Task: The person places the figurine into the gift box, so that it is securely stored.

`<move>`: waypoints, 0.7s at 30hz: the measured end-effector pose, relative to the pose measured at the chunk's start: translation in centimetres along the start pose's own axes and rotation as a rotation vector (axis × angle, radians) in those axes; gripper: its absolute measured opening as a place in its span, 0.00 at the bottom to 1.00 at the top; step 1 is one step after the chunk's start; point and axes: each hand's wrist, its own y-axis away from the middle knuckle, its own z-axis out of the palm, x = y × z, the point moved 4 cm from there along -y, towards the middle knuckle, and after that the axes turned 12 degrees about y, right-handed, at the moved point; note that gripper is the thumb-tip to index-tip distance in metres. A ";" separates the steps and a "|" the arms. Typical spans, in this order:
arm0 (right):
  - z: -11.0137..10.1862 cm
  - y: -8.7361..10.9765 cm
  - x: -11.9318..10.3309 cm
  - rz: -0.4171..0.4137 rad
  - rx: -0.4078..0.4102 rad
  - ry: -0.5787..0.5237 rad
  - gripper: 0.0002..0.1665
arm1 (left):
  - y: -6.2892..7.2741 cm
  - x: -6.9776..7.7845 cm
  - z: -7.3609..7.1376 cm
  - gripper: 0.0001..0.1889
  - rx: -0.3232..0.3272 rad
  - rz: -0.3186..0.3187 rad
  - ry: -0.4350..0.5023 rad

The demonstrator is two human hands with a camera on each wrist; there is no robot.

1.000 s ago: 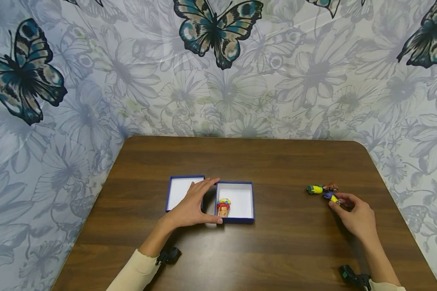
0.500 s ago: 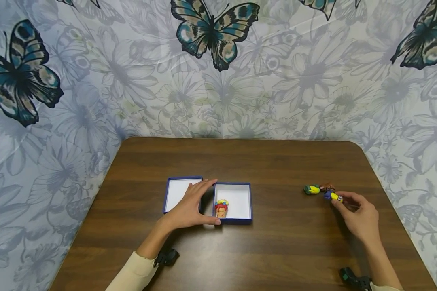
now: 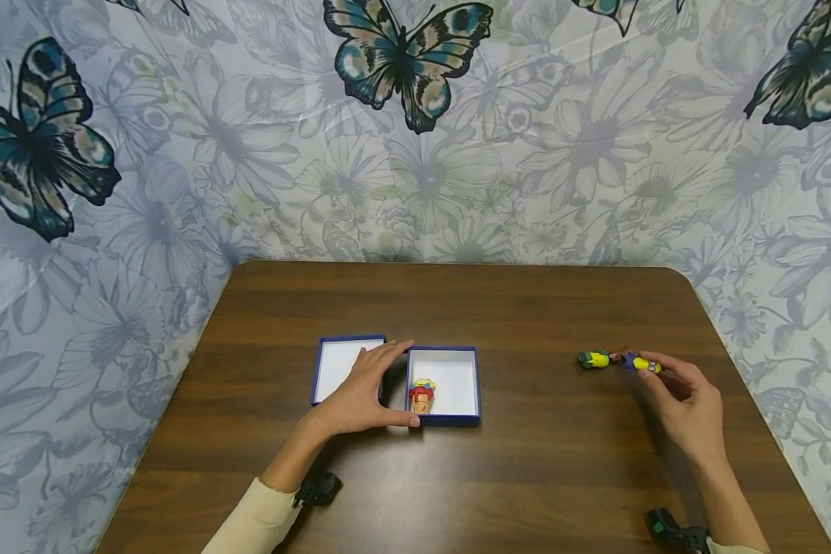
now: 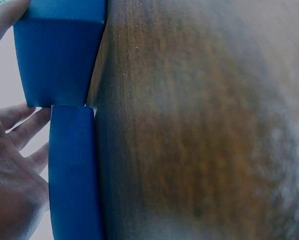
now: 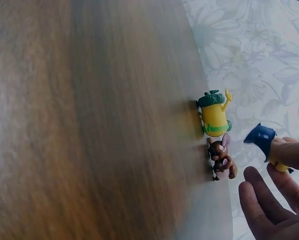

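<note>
A square dark-blue cardboard box (image 3: 457,377) with a white inside sits on the brown wooden tabletop (image 3: 526,477), near the middle. In it lies one small toy figure with a red top and a yellow head (image 3: 422,397), by the left wall; the rest of the box's white floor is bare. Just left of the box is a shallow blue tray with a white inside (image 3: 341,362), partly behind a hand. From the left wrist you can see that the box stands taller than the tray.

The left hand (image 3: 360,394) holds the box on its left side. Its thumb is at the near corner and a fingertip is at the far corner, with the fingers spread wide between them.

The right hand (image 3: 689,412) is far over on the right. Its thumb and finger pinch a small yellow toy figure with a dark-blue hat (image 5: 262,139), held above the tabletop. The hat end points away from the hand. The other fingers are a bit bent and hold nothing.

Close by, a plump yellow-and-green toy figure (image 5: 214,117) and a little brown toy animal with big pink ears (image 5: 222,162) lie next to each other on the tabletop.
</note>
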 end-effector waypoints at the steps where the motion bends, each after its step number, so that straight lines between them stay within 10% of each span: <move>1: 0.0 0.0 0.0 0.009 0.008 -0.011 0.20 | 0.0 0.0 0.0 0.65 0.000 0.000 0.000; 14: 0.1 -0.2 -0.6 0.055 0.002 -0.115 0.21 | -0.1 0.0 0.0 0.66 0.004 -0.002 -0.007; 21: 0.4 0.0 -0.9 -0.004 -0.038 -0.402 0.22 | 0.0 -0.1 0.0 0.66 0.001 -0.005 -0.010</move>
